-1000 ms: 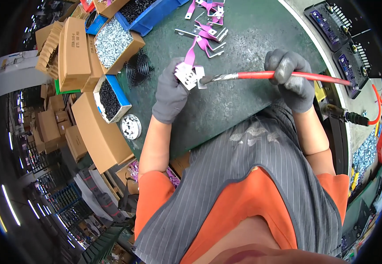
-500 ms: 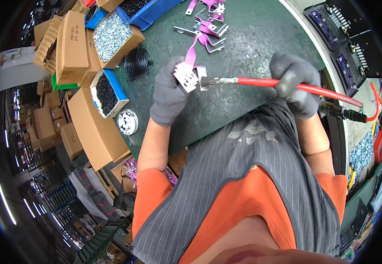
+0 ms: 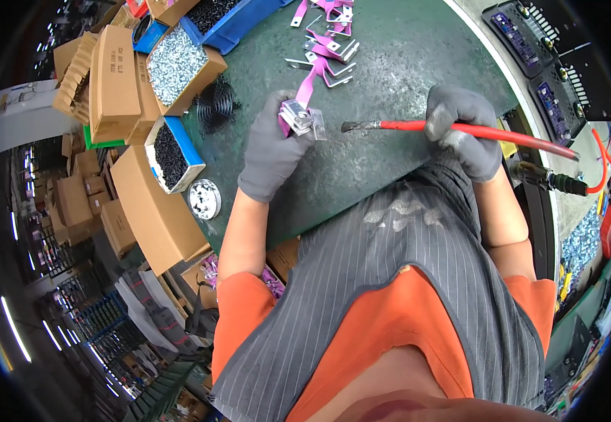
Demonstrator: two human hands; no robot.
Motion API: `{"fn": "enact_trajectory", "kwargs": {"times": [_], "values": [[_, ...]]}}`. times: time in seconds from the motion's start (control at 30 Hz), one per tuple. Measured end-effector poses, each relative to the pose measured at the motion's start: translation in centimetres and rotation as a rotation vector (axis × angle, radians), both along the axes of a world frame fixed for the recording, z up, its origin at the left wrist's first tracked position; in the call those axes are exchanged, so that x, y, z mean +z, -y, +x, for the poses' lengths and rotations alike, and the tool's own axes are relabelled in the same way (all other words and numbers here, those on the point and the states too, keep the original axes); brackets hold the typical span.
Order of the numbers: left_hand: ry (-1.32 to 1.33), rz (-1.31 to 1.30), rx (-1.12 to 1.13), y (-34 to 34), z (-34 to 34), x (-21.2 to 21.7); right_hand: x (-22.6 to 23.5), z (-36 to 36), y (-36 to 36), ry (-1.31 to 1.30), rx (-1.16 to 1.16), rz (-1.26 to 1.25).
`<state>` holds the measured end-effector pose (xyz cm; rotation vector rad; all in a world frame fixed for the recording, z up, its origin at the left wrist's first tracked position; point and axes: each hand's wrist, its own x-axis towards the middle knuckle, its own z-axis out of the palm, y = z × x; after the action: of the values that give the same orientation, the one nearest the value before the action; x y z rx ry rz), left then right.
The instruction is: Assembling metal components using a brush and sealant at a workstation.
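The red-handled tool (image 3: 460,131) has drawn back from the metal bracket (image 3: 298,116); left hand (image 3: 271,151) grips bracket, right hand (image 3: 463,130) clenches the tool near the table (image 3: 383,176) front edge; bare green between.

grey knit gloves (both hands), orange short sleeves, grey pinstriped apron

The place was an assembly workshop or small factory. A worn green workbench (image 3: 390,162) was crowded with cardboard boxes (image 3: 119,74) and open bins of silvery screws (image 3: 175,63) and black fasteners (image 3: 172,146). Pink-sleeved metal brackets (image 3: 326,42) lay in a pile, electronic modules (image 3: 530,42) sat at one edge, and stacked cartons (image 3: 73,204) stood on the floor beyond.
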<state>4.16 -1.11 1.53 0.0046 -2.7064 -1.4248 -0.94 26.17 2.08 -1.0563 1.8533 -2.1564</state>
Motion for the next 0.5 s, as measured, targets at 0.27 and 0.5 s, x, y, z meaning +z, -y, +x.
{"fn": "enact_trajectory", "kwargs": {"times": [0.27,0.5], "values": [[0.377,-0.415,-0.154,3.0,0.3,2.4,-5.7,-0.1,-1.4,0.627,-0.255,-0.203],[0.378,-0.334,-0.103,4.2,1.5,3.1,-7.1,-0.9,-1.9,0.667,-0.151,-0.293]]}}
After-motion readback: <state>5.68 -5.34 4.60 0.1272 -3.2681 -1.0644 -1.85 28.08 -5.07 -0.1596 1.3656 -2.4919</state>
